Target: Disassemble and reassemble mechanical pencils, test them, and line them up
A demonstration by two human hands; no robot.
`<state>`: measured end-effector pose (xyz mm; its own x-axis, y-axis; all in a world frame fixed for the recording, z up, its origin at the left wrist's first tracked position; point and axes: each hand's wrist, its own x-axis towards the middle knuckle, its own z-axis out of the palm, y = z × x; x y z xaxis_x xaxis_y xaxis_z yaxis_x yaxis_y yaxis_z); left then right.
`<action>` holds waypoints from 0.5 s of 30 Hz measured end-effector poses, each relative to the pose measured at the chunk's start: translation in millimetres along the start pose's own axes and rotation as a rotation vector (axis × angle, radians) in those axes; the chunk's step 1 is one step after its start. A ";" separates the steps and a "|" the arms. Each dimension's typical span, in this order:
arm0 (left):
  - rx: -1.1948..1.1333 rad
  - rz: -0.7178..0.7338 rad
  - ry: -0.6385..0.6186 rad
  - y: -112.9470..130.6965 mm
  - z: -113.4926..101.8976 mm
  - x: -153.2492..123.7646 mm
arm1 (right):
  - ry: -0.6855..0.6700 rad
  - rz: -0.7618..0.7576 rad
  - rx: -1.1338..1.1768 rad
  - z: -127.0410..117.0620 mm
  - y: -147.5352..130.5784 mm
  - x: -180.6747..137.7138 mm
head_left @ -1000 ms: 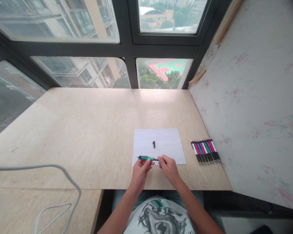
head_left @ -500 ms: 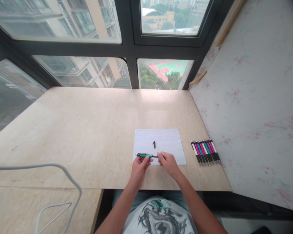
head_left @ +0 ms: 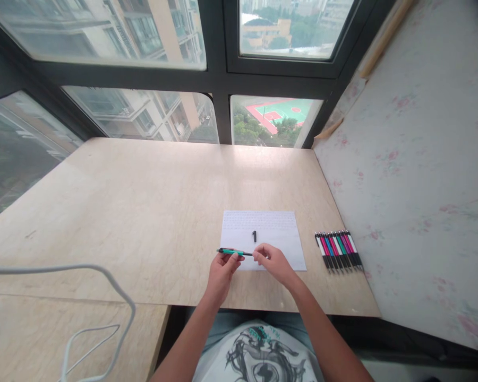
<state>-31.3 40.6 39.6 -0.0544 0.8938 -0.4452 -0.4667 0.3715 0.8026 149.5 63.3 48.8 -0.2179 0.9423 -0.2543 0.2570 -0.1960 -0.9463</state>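
My left hand (head_left: 222, 271) is closed around the green barrel of a pen (head_left: 234, 252), held level just above the near part of the paper. The pen's clip end points left. My right hand (head_left: 274, 261) pinches the thin dark end on the right, and its fingertips hide the tip. Beyond the pen, a small black pen cap (head_left: 255, 236) with a side clip lies on the white sheet of paper (head_left: 279, 239). Lines of handwriting fill the sheet's upper part.
A row of several coloured pens (head_left: 338, 251) lies to the right, close to the papered wall (head_left: 414, 185). A grey cable (head_left: 103, 273) loops over the left side of the table (head_left: 143, 212). Windows with dark frames (head_left: 219, 79) rise behind the far edge.
Both hands and the pen have shifted slightly left relative to the paper, still holding the pen level. The view has turned a little. The cap stays put on the paper.
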 end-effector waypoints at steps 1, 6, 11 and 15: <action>-0.017 -0.010 0.014 -0.7 0.8 0.4 | 0.021 -0.056 -0.078 -0.1 -1.4 0.3; -0.061 -0.031 0.011 -1.7 6.4 -0.7 | 0.040 -0.182 -0.285 -2.6 -5.4 -2.1; -0.048 0.014 -0.037 1.4 9.3 -1.6 | -0.052 -0.031 -0.060 -3.9 -3.3 -3.6; 0.002 0.033 -0.044 3.9 6.6 -0.1 | -0.207 0.074 0.029 -13.7 0.8 8.6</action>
<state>-27.3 43.6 45.4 -0.0309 0.9157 -0.4007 -0.4638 0.3420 0.8173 160.7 74.9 48.6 -0.3888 0.8498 -0.3560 0.2529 -0.2732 -0.9281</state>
